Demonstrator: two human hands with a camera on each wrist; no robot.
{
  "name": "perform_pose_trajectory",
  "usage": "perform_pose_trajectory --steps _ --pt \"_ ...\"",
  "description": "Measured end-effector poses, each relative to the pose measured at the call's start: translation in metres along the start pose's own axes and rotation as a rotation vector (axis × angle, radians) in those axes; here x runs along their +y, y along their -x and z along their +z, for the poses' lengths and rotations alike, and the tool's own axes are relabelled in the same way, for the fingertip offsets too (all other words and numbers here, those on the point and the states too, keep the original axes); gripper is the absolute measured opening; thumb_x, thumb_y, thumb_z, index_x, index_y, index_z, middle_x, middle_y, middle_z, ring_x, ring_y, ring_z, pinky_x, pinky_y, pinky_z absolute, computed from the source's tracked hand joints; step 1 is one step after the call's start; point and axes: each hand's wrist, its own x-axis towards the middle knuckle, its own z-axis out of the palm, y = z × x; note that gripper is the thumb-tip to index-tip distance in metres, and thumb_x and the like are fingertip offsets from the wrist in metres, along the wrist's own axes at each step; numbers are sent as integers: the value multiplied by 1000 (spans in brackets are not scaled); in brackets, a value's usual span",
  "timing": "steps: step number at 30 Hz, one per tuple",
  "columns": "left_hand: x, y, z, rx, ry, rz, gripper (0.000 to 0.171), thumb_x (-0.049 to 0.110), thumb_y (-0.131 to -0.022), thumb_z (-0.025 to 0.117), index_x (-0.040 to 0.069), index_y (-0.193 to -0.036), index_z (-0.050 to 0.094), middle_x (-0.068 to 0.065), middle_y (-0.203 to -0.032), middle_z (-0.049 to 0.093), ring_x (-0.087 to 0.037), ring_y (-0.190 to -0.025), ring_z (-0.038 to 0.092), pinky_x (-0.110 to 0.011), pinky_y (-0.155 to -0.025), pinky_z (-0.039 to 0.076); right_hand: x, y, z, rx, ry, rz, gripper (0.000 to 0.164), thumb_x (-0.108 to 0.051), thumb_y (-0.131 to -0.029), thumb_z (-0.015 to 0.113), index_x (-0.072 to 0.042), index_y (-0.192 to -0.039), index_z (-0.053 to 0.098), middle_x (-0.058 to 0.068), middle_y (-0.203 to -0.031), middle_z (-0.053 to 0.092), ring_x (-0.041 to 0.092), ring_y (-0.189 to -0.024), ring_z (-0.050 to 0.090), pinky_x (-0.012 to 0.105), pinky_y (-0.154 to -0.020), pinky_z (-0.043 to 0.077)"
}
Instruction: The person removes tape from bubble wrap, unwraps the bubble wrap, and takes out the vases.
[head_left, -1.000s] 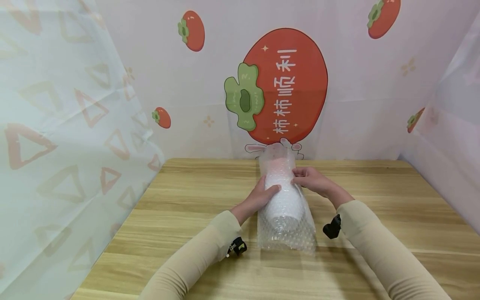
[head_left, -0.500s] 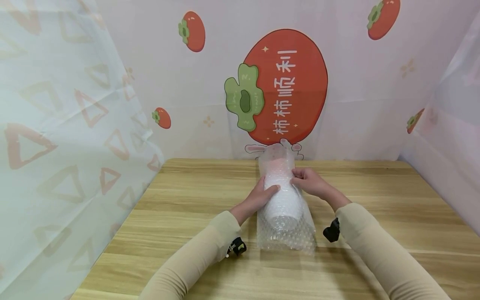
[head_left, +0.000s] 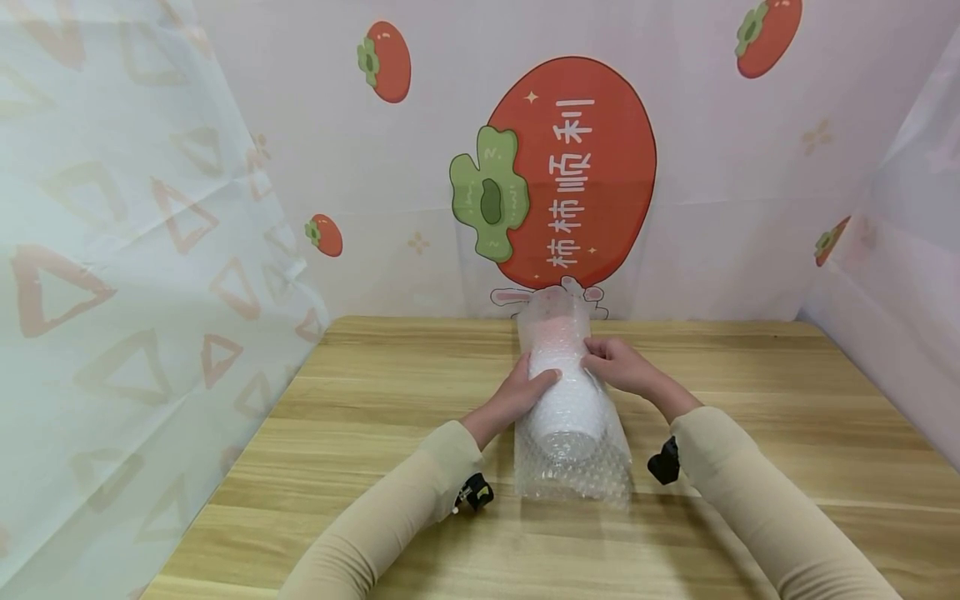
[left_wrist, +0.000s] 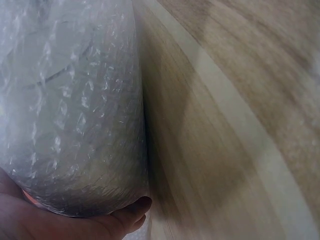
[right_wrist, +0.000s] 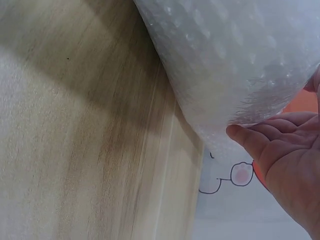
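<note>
In the head view, a white, cup-like object lies on the table inside clear bubble wrap, its wide round end toward me. The wrap reaches past both ends of it. My left hand holds the left side, thumb on top and fingers around the edge. On the right, my right hand pinches the wrap's edge between thumb and fingers. The left wrist view shows the left fingers curled under the wrapped side. In the right wrist view, the right fingertips are at the wrap's lower edge.
The wooden table ends at a back cloth printed with persimmons and writing. Another patterned sheet hangs along the left, and a pale one on the right. Black wrist cameras hang under both sleeves.
</note>
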Motion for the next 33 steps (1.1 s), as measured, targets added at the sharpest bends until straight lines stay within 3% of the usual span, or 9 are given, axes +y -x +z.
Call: perform_pose_trajectory --steps 10,18,33 --pt "1 0 -1 1 -10 -2 80 47 -94 54 13 -156 17 -16 -148 36 -30 -130 39 -48 -102 38 -4 3 -3 -21 -9 -9 52 -13 -102 44 17 -142 30 33 -143 37 39 -131 38 52 -102 37" --pt "2 1 0 5 -11 -13 82 48 -94 54 13 -156 15 -17 -149 35 -31 -131 38 -48 -102 37 -2 3 -4 -20 -39 14 52 -13 -103 43 17 -143 29 32 -148 28 40 -138 26 52 -107 29" --pt "3 2 -1 8 -28 -38 85 51 -93 54 12 -157 13 -17 -152 30 -31 -134 35 -49 -104 34 -2 4 -5 -16 -77 71 57 -20 -103 44 14 -145 28 30 -149 29 41 -138 29 53 -106 31"
